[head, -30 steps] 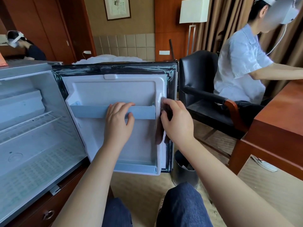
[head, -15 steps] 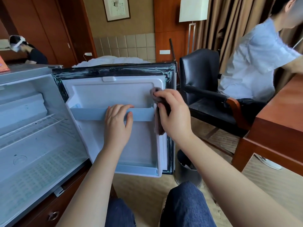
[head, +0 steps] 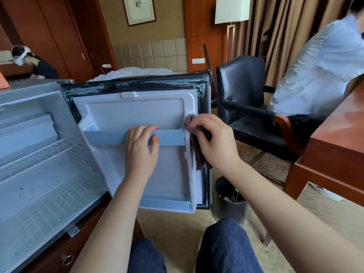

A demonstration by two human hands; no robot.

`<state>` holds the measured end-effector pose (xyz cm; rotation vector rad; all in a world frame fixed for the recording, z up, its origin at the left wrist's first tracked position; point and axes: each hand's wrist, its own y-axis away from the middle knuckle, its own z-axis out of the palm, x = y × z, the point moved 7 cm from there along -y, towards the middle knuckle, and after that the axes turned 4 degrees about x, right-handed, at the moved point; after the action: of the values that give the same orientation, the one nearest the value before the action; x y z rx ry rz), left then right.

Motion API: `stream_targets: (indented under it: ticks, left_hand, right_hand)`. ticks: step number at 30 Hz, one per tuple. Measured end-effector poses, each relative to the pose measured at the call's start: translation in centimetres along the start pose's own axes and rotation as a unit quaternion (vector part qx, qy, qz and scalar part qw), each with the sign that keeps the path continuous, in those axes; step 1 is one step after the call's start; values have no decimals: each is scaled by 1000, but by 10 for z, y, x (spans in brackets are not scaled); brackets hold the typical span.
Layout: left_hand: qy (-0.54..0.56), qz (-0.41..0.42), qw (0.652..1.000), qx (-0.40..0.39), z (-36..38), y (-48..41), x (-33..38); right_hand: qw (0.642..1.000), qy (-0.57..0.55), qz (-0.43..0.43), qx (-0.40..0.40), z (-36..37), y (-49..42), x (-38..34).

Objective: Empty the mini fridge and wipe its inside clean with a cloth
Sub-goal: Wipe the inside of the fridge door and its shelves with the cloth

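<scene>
- The mini fridge (head: 39,154) stands open at the left, with its door (head: 137,111) swung out to the middle.
- The left hand (head: 140,150) has its grip closed on the door's blue shelf rail (head: 106,137), fingers hooked over the top and thumb on the front.
- The right hand (head: 214,142) has its grip curled round a dark cloth (head: 199,154), held against the door's right edge beside the rail's end.
- A bin (head: 228,205) stands on the floor, right of the door.

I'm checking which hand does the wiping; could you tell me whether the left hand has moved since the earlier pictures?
No. The left hand still grips the door shelf rail at the same spot, near its middle.
</scene>
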<state>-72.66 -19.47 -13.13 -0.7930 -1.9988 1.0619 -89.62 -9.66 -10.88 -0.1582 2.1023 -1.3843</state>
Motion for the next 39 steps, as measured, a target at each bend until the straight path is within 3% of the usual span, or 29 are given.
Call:
stream_targets:
  ticks: [8,12,14,19,22,24,28,34,36,39]
  left_hand:
    - [0,-10,1000,-4,1,1,-2]
    - [-6,-27,1000,-15,4,-2,-2]
    - [-20,-28,999,-14,3,-4,2]
    - [-93,-42,994,-38,3,-25,22]
    - [-55,13,995,-86,18,-34,52]
    - [-20,-10,995,-99,27,-34,58]
    - [31,-16,999,-38,27,-28,51]
    - [71,7,997,-17,34,-19,48]
    - [85,10,996,-10,34,-18,46]
    - [94,15,995,-10,34,-16,44]
  right_hand:
    - [995,41,82,51,14,33,17]
    - [974,109,177,-94,28,79,46]
    - [970,117,172,-125,24,74,45]
    - [987,113,109,-43,5,1,12]
    - [986,114,116,-33,5,-17,7]
    - [985,120,116,-39,7,-13,9]
    - [974,146,157,-67,20,28,34]
    - [939,146,249,-185,42,104,72]
    - [952,135,225,-160,37,89,65]
    - [983,106,136,-61,20,33,33]
